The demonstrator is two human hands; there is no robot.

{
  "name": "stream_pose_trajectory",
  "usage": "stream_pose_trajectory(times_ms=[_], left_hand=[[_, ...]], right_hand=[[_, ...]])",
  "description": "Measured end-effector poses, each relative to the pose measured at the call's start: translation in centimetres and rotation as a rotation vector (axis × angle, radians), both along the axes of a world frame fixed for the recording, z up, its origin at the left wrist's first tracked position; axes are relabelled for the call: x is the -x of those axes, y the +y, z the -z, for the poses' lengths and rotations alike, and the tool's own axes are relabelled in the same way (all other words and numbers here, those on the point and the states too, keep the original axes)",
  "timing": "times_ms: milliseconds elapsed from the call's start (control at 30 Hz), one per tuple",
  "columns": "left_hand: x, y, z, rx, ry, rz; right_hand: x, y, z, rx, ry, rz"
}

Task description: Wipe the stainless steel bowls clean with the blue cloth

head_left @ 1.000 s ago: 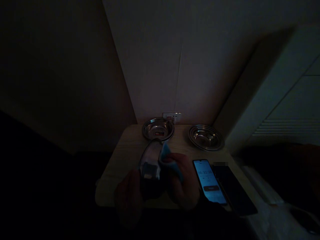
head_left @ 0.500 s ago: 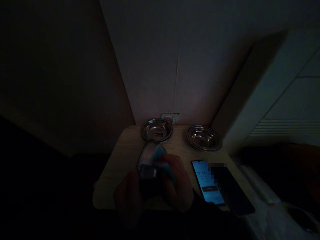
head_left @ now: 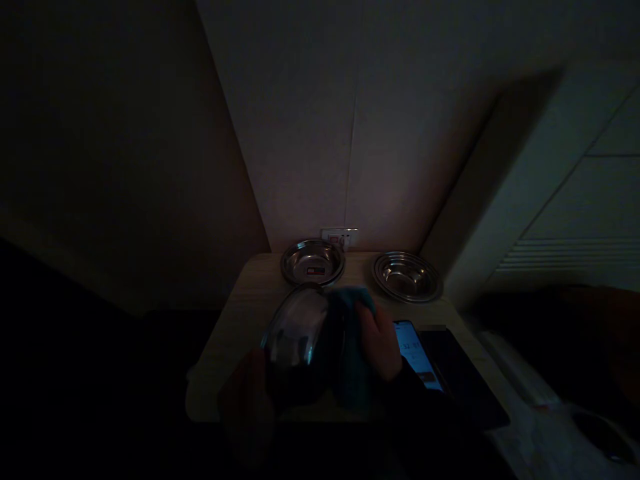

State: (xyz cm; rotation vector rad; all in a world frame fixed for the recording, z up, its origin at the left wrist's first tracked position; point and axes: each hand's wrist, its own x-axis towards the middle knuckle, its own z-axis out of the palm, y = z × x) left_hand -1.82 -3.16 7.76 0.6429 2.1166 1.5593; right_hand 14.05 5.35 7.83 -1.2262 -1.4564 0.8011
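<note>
The room is very dim, darkest at the near left. A pale wood-grain table (head_left: 230,340) with rounded corners stands against a plain, light far wall (head_left: 295,147), which has a thin vertical seam (head_left: 353,127) above a socket plate (head_left: 339,236). A darker wall (head_left: 150,160) fills the left; on the right is a pale panelled surface (head_left: 600,200) with horizontal slats (head_left: 570,255).

Left of the held steel bowl (head_left: 296,328), bare tabletop (head_left: 229,353) leaves passage. Beyond it, 1 labelled dish (head_left: 311,263) and 1 dish stack (head_left: 407,277) block, with a gap between; right of it, cloth (head_left: 354,340) and smartphone (head_left: 417,353) obstruct.
</note>
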Motion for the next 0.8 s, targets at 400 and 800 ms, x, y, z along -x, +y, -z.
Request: stream_pose_trajectory(times_ms=[400, 800], left_hand=[[-0.6, -0.3, 0.2, -0.003, 0.118, 0.08], [0.0, -0.9, 1.3, 0.019, -0.327, 0.367]], right_hand=[[0.2, -1.1, 0.6, 0.177, 0.199, -0.058], [0.4, -2.4, 0.3, -0.182, 0.037, -0.158]])
